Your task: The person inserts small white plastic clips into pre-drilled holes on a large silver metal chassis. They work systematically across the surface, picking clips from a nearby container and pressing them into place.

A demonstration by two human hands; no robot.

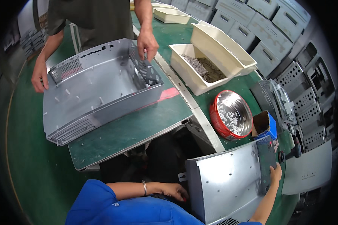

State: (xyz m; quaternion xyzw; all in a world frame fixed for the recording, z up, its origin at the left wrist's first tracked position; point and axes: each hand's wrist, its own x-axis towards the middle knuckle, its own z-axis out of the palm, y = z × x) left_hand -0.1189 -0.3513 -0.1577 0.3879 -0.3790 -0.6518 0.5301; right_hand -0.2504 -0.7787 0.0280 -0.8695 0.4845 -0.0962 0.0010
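Note:
A grey sheet-metal chassis point(231, 176) leans in front of me at the lower right, its open inside dotted with small studs or holes. My right hand point(276, 174) grips its right edge, beside a dark side panel point(267, 162). Near the chassis's left wall, low by my body, my left hand point(175, 191) has its fingers curled. A tiny red spot shows at its fingertips, too small to name. Across from me, a person in a dark shirt point(97, 18) handles another grey chassis point(94, 88) with white standoffs inside, one hand on each side.
A red round tin point(215, 117) holds small white pieces, with a blue box point(271, 127) beside it. Cream bins point(196, 87) stand behind, one with small parts inside. A power screwdriver point(296, 147) lies at the right. Stacked metal housings point(264, 56) line the back. A gap separates the benches.

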